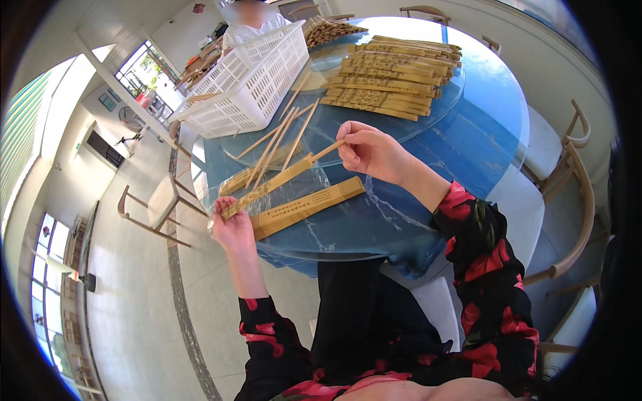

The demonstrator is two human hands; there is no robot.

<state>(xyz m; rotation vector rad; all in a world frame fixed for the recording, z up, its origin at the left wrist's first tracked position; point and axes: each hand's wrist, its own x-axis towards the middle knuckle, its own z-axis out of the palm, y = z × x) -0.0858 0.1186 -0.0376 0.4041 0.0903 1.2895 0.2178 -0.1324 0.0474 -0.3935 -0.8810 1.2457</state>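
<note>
Flowered black sleeves (476, 257) lie closest; my left hand (234, 226) is closed on one end of a tan wrapper (271, 186), my right hand (368, 150) pinches a thin stick (328, 152) jutting from its other end, above the blue table (485, 134)

"What furniture do we have around us?"

"We have a round table (505, 100) with a shiny top, blue and veined with white. On our left we see a wooden chair (160, 202) with a pale seat, and on our right more chairs (574, 220) with curved wooden backs."

"And the floor (134, 281)?"

"We see it pale and smooth, crossed by a dark strip (189, 327)."

"Where do we find walls and light?"

"We have a plain pale wall (565, 70) to our right, bright windows (41, 267) at far left, and greenery beyond an opening (148, 65)."
</note>
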